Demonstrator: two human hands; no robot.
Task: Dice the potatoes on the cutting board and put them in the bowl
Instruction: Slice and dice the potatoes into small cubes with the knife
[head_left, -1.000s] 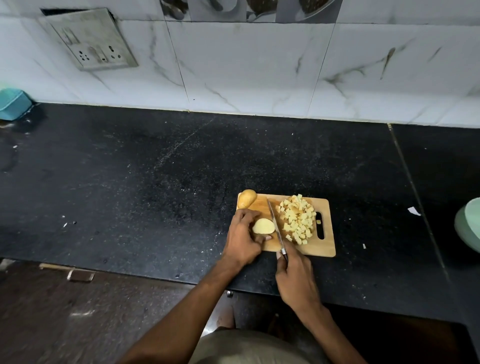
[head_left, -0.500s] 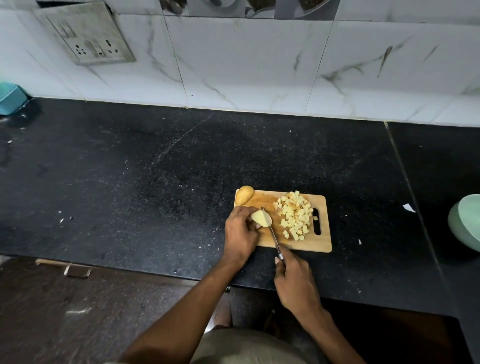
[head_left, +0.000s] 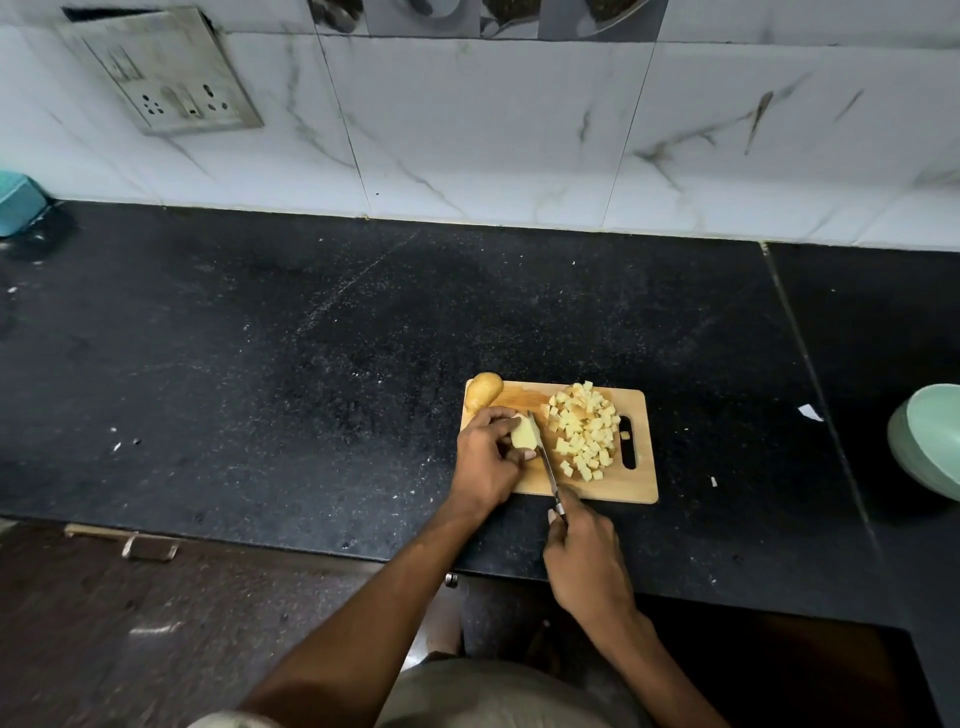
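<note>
One knife (head_left: 543, 457) points away, seemingly against the held potato half (head_left: 524, 432).

black stone counter (head_left: 311, 332), marble wall tiles (head_left: 493, 130)

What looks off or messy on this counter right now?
Small white scraps lie scattered on the black counter between the cutting board and the green bowl. One dice piece sits over the board's handle slot. The wall socket plate looks askew.
</note>
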